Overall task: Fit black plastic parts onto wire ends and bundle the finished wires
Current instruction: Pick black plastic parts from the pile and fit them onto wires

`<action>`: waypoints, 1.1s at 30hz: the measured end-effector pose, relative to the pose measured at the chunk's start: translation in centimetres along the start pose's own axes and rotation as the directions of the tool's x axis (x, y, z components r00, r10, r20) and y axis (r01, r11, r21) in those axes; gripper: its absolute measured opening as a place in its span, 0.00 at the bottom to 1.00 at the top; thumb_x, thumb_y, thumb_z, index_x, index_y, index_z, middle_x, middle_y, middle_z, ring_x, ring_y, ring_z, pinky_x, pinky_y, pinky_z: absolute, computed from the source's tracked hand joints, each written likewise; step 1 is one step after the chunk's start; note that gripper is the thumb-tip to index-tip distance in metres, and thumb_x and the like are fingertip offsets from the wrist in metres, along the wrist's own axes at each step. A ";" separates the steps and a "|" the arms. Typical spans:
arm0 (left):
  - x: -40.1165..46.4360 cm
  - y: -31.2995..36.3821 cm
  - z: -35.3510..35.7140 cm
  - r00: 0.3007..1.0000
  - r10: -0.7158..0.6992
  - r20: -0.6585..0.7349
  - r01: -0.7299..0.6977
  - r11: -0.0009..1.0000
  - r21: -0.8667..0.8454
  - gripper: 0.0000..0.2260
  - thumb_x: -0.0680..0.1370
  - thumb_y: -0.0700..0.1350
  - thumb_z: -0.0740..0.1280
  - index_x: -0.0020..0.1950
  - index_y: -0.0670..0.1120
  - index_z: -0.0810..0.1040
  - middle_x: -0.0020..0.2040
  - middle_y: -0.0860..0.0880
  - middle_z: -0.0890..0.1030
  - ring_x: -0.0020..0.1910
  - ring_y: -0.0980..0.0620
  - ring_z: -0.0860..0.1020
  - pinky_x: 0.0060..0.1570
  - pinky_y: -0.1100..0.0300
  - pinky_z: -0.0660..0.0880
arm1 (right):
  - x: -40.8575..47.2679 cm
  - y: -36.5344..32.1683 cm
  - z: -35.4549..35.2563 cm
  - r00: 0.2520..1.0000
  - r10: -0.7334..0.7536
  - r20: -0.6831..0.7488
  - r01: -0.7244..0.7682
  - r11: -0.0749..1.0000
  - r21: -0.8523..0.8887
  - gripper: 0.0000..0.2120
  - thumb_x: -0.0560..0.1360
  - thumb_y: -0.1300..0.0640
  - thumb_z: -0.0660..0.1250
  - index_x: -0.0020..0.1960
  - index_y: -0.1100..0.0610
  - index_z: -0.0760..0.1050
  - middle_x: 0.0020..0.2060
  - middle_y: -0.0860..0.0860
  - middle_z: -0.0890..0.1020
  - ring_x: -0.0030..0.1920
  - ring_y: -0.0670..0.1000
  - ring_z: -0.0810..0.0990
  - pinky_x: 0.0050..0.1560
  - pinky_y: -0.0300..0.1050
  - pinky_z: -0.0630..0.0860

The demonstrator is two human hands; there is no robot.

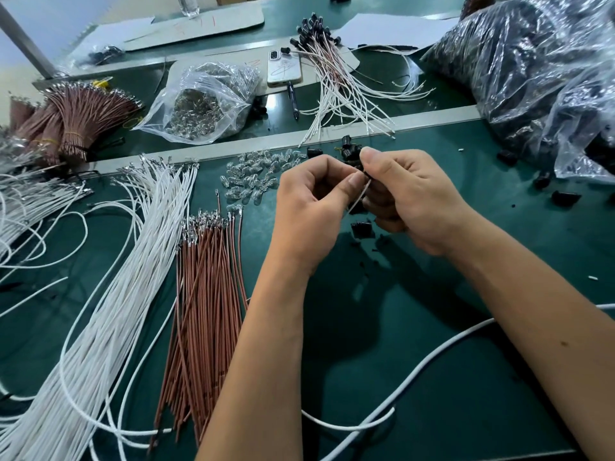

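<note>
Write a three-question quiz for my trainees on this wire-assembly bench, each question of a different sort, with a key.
1. True or false: the left hand and the right hand are both busy with one white wire.
2. Which lies nearest the brown wires? A. the phone B. the white wires C. the big bag of black parts
3. Fill in: the clear glass bulbs lie loose on the ____ mat.

Key: 1 true; 2 B; 3 green.
</note>
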State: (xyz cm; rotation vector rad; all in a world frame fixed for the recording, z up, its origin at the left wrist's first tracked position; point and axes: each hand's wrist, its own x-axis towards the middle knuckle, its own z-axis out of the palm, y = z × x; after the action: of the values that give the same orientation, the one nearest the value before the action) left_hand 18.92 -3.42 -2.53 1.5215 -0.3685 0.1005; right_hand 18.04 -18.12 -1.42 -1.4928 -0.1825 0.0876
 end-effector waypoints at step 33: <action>-0.3 -0.3 0.5 0.997 -0.075 0.030 0.077 0.994 -0.072 0.06 0.80 0.36 0.68 0.43 0.41 0.78 0.29 0.56 0.78 0.24 0.63 0.70 0.27 0.72 0.65 | 0.2 0.5 0.1 0.994 0.009 -0.105 0.003 0.993 0.115 0.24 0.87 0.45 0.54 0.34 0.51 0.57 0.27 0.47 0.57 0.26 0.47 0.54 0.28 0.38 0.52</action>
State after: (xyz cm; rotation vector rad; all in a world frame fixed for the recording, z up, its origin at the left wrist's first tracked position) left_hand 18.65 -3.84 -2.90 1.4643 -0.3322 0.0058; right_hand 18.23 -17.91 -1.90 -1.3790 -0.0880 0.0213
